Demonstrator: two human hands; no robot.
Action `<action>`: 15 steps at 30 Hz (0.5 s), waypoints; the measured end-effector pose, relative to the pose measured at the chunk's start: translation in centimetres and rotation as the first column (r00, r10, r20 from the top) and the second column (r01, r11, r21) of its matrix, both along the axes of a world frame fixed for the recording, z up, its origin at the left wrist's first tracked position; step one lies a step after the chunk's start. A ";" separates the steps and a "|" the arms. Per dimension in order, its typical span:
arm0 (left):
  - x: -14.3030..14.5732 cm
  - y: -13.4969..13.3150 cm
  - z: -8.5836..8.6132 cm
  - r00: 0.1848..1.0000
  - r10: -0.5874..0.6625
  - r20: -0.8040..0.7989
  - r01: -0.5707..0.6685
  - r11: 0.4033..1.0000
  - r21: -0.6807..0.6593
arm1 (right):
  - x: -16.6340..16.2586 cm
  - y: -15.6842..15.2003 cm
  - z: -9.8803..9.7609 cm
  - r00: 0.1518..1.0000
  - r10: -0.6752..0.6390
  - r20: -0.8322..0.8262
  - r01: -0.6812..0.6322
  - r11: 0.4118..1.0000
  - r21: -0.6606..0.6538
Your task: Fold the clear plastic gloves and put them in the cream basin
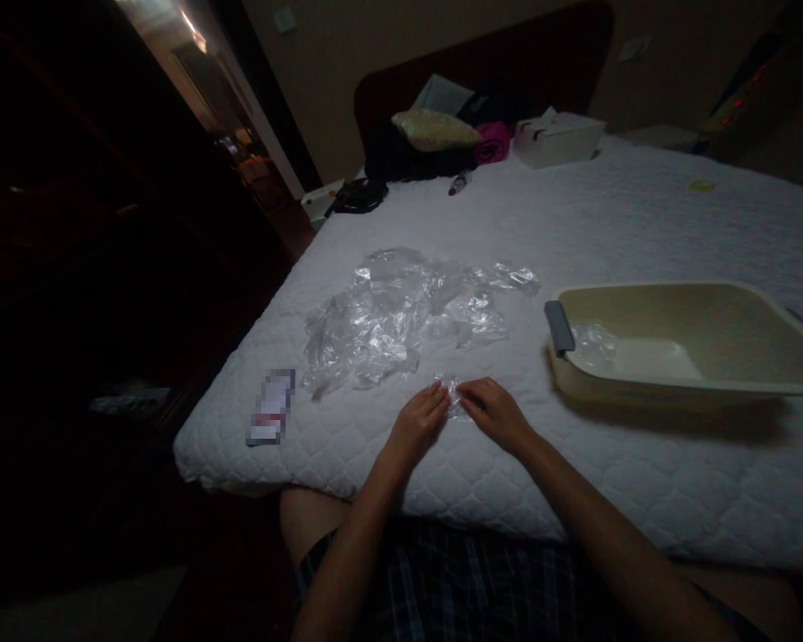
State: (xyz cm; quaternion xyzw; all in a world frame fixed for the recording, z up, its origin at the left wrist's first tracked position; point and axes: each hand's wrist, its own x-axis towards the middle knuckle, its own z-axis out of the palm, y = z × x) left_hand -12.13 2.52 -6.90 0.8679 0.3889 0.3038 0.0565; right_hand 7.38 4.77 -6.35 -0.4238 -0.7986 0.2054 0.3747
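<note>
A small piece of clear plastic (456, 408), likely a thin bag, lies on the white quilted bed between my hands. My left hand (416, 423) has its fingers pressed together on the plastic's left side. From the right, my right hand (499, 415) pinches the same plastic between thumb and fingers. Just beyond my hands spreads a loose pile of crumpled clear plastic bags (388, 321). To the right stands a cream plastic tub (669, 392) with a grey handle; another crumpled clear bag (594, 346) lies inside it at the left end.
A phone-like flat object (271, 407), blurred out, rests at the bed's left corner. Farther back are a patterned pillow (434, 129), a magenta roll (492, 143), a white box (558, 138) and a black bag (360, 195). The quilted bed (642, 490) has its front edge at my lap.
</note>
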 end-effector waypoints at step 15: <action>2.6 -0.7 1.5 0.766 0.475 0.433 -0.238 0.835 -0.496 | 1.3 -0.9 0.8 0.929 -0.102 -0.355 0.095 0.995 -0.036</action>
